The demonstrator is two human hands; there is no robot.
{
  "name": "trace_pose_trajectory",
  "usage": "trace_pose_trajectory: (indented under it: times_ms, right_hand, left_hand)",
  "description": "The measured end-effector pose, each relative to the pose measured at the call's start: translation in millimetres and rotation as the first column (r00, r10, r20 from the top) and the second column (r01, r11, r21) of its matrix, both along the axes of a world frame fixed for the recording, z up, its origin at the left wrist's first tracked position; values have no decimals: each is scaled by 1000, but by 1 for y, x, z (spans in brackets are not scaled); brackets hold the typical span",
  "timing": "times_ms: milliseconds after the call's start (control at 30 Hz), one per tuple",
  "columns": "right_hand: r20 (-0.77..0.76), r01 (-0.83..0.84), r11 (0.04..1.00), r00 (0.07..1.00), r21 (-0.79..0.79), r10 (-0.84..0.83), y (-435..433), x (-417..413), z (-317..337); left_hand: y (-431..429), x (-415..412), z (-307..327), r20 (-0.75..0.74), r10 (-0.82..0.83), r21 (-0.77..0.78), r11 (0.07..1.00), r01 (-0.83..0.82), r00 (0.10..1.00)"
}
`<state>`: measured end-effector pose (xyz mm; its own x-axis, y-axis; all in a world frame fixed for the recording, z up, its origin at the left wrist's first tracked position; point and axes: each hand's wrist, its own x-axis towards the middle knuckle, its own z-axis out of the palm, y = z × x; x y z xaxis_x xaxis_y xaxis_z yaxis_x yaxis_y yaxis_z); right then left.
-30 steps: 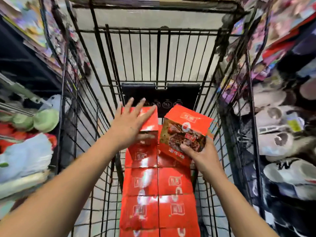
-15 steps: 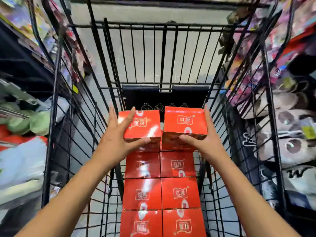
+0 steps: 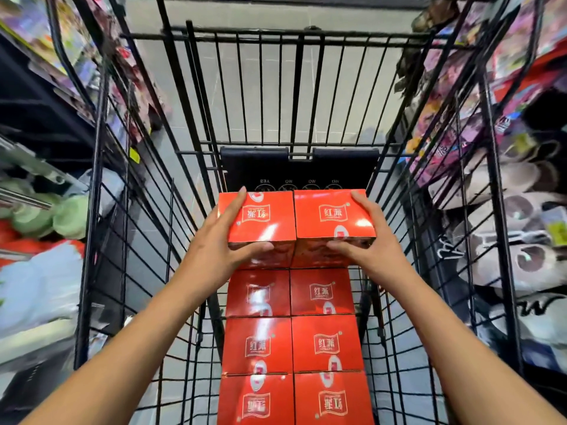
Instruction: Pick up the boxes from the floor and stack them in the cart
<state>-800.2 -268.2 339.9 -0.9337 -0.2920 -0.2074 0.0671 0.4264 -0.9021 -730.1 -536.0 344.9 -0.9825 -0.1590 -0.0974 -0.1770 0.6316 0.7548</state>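
Boxes: held as a pair, left box (image 3: 260, 216) and right box (image 3: 334, 214), touching along the inner sides, tops level, over the far end of the cart (image 3: 294, 87).
Left grip (image 3: 214, 250): wrapped round the left box, fingers up the outer side, thumb across the near face.
Right grip (image 3: 377, 253): wrapped round the right box, mirrored.
Stack (image 3: 294, 332): lay in two columns on the cart bottom, running from the near edge toward the pair, tops up.
Key relation: sat squarely between the grips, long side across the cart, equally near to both. Judged the landing spot straight below, just before the black panel (image 3: 300, 167).
Next move: judged a straight lowering, keeping the two pressed together.
Hidden: could not tell what lay under the pair, nor whether it already rested on anything. Nearest row cut off at the bottom edge. Shelves (image 3: 521, 210) at the sides blurred. No floor boxes in view.
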Motion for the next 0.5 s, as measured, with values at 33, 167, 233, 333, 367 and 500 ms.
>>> trace_pose_trajectory:
  times_ms: [33,167,233,333,367,500]
  right_hand:
    - [1,1,1000,1000,2,-1,0,0,-1]
    - [3,4,1000,1000,7,-4,-2,1,0]
    - [2,12,1000,1000,13,-12,-3,3,3]
    - [21,0,999,1000,33,-1,-2,6,11]
    - [33,-17,999,999,46,15,0,7,16]
    - [-11,34,990,999,140,-32,14,21,47]
  left_hand:
    - [0,-1,1,3,-9,-4,1000,9,1000]
    - [3,-1,4,-13,-10,12,1000,10,1000]
    - [5,-1,5,-19,4,21,1000,-4,1000]
    - [4,0,9,16,-2,2,1000,2,1000]
    - [5,0,13,40,-11,-19,1000,12,999]
    - [17,2,43,121,27,-179,984,-5,992]
